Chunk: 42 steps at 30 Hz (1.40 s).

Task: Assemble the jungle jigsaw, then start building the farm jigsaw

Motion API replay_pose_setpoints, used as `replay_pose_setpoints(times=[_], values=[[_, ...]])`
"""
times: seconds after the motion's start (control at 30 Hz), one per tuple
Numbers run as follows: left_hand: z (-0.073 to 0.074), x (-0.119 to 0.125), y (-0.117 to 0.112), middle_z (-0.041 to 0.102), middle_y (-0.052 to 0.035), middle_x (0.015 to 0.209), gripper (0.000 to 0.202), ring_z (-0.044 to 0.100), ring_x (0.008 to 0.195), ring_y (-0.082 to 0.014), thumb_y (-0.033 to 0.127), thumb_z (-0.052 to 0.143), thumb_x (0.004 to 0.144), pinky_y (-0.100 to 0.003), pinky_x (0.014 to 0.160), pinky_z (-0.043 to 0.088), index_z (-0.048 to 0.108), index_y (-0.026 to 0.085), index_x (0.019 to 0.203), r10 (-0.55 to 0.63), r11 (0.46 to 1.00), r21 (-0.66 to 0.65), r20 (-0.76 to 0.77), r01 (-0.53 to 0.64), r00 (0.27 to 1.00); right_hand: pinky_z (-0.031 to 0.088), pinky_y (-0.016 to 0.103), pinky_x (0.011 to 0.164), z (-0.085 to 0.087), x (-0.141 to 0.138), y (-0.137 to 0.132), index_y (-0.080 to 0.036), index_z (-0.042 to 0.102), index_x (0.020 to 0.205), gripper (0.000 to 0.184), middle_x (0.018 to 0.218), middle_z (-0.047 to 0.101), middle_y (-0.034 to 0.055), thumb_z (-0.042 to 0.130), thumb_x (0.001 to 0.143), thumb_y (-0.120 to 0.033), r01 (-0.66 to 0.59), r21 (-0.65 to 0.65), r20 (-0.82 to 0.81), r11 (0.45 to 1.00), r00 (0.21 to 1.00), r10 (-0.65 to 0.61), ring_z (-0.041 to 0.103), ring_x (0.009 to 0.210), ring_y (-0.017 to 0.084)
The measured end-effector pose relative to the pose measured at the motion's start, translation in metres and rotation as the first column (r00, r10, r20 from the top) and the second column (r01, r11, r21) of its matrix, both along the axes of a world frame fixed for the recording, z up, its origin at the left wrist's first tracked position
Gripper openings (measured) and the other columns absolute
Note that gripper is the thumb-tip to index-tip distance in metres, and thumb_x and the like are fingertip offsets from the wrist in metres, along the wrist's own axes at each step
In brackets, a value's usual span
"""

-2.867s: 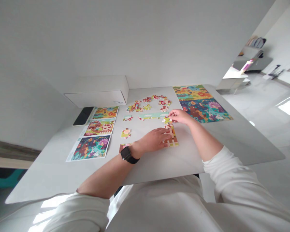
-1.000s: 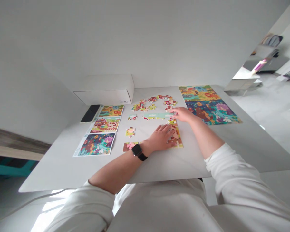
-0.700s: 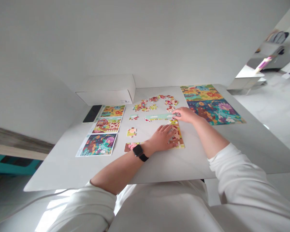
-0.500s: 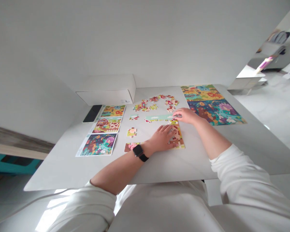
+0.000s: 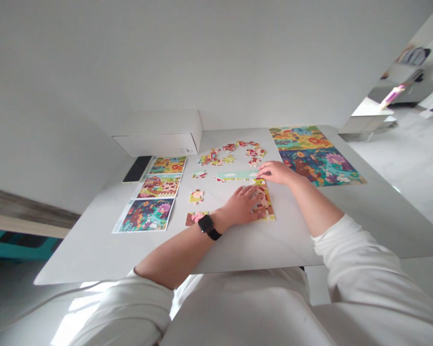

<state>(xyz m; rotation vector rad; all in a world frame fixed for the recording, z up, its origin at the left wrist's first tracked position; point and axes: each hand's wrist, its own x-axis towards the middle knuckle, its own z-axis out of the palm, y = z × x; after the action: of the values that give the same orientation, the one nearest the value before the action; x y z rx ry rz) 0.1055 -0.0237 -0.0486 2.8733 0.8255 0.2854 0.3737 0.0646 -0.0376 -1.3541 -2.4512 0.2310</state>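
Here, left hand (image 5: 242,205) lies flat, fingers spread over joined puzzle pieces (image 5: 269,207) on the bench (image 5: 292,240), seemingly steadying them, while right hand (image 5: 277,172), fingers nearly pinched, meets the sky strip (image 5: 236,175), any hold unclear.

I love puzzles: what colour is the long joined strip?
The long joined strip is mostly pale blue-green with whitish clouds; the head view shows it best.

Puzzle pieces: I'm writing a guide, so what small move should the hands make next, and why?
Perhaps press down with the right hand at the right end of the sky strip: that hand is there, near the cow section partly under the left hand, and whether strip and section are joined cannot be made out.
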Motion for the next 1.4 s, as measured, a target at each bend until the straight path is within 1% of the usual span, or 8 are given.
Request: replay_pose_setpoints(times=[0.2, 0.37, 0.57, 0.73, 0.83, 1.0, 1.17, 1.4], values=[[0.001, 0.0, 0.0, 0.043, -0.0192, 0.173, 0.077, 0.04, 0.16, -0.0378, 0.069, 0.058, 0.101, -0.055, 0.133, 0.03, 0.056, 0.018, 0.158, 0.005, 1.0, -0.014, -0.007, -0.005, 1.0, 0.055, 0.039, 0.109, 0.006, -0.006, -0.008, -0.028, 0.09, 0.107, 0.035, 0.125, 0.081, 0.0058, 0.066, 0.09, -0.01, 0.04, 0.001, 0.066, 0.999, 0.997, -0.04, 0.073, 0.118, 0.027], [-0.002, -0.001, 0.002, 0.043, -0.02, 0.172, 0.078, 0.04, 0.16, -0.0383, 0.069, 0.057, 0.101, -0.056, 0.133, 0.03, 0.056, 0.017, 0.159, -0.002, 1.0, -0.015, 0.013, 0.002, 1.0, 0.054, 0.041, 0.111, 0.006, -0.016, -0.026, -0.024, 0.086, 0.121, 0.045, 0.128, 0.08, 0.0097, 0.059, 0.09, -0.005, 0.066, 0.004, 0.113, 0.998, 0.991, -0.066, 0.072, 0.117, 0.028], [-0.004, -0.001, 0.003, 0.049, -0.0197, 0.168, 0.074, 0.045, 0.156, -0.0363, 0.064, 0.062, 0.1, -0.054, 0.13, 0.034, 0.056, 0.02, 0.158, -0.026, 1.0, 0.004, 0.042, 0.026, 0.999, 0.051, 0.044, 0.116, 0.0, -0.016, -0.04, -0.029, 0.083, 0.13, 0.044, 0.138, 0.076, 0.0084, 0.064, 0.093, -0.015, 0.064, 0.023, 0.114, 0.998, 0.991, -0.067, 0.07, 0.124, 0.028], [-0.002, 0.0, 0.003, 0.049, -0.0193, 0.167, 0.074, 0.046, 0.155, -0.0359, 0.066, 0.059, 0.101, -0.053, 0.131, 0.033, 0.055, 0.02, 0.159, -0.017, 1.0, 0.002, 0.035, 0.017, 0.999, 0.049, 0.045, 0.118, 0.001, -0.019, -0.044, -0.032, 0.082, 0.133, 0.044, 0.143, 0.073, 0.009, 0.065, 0.094, -0.021, 0.09, 0.007, 0.168, 0.996, 0.982, -0.09, 0.067, 0.126, 0.03], [-0.002, 0.0, 0.003, 0.049, -0.0194, 0.168, 0.075, 0.044, 0.156, -0.036, 0.067, 0.058, 0.101, -0.053, 0.131, 0.032, 0.056, 0.019, 0.158, -0.017, 1.0, -0.003, 0.033, 0.018, 0.999, 0.048, 0.046, 0.118, 0.003, -0.026, -0.047, -0.033, 0.077, 0.141, 0.05, 0.143, 0.071, 0.01, 0.065, 0.094, -0.021, 0.114, 0.0, 0.229, 0.993, 0.967, -0.111, 0.066, 0.127, 0.031], [-0.003, 0.0, 0.003, 0.047, -0.0212, 0.169, 0.076, 0.044, 0.157, -0.0369, 0.066, 0.06, 0.1, -0.054, 0.131, 0.032, 0.057, 0.017, 0.158, -0.008, 1.0, 0.003, 0.031, 0.008, 0.999, 0.048, 0.047, 0.116, 0.007, -0.036, -0.053, -0.034, 0.072, 0.148, 0.062, 0.145, 0.07, 0.0113, 0.061, 0.092, -0.011, 0.135, -0.006, 0.303, 0.991, 0.944, -0.127, 0.065, 0.127, 0.033], [-0.002, -0.001, 0.002, 0.049, -0.0212, 0.168, 0.075, 0.046, 0.156, -0.0353, 0.065, 0.059, 0.101, -0.051, 0.131, 0.034, 0.057, 0.015, 0.157, -0.015, 1.0, 0.018, 0.034, 0.015, 0.999, 0.048, 0.046, 0.115, 0.006, -0.039, -0.055, -0.035, 0.073, 0.146, 0.064, 0.146, 0.071, 0.0089, 0.057, 0.091, -0.006, 0.164, -0.001, 0.299, 0.986, 0.941, -0.157, 0.065, 0.127, 0.031], [-0.002, -0.001, 0.001, 0.052, -0.0188, 0.166, 0.073, 0.048, 0.154, -0.0343, 0.065, 0.061, 0.1, -0.052, 0.13, 0.035, 0.058, 0.02, 0.157, -0.007, 1.0, 0.021, 0.055, 0.006, 0.998, 0.051, 0.046, 0.116, 0.0, -0.033, -0.052, -0.035, 0.072, 0.147, 0.066, 0.151, 0.07, 0.0062, 0.058, 0.09, -0.006, 0.164, 0.007, 0.241, 0.987, 0.957, -0.16, 0.067, 0.129, 0.03]])
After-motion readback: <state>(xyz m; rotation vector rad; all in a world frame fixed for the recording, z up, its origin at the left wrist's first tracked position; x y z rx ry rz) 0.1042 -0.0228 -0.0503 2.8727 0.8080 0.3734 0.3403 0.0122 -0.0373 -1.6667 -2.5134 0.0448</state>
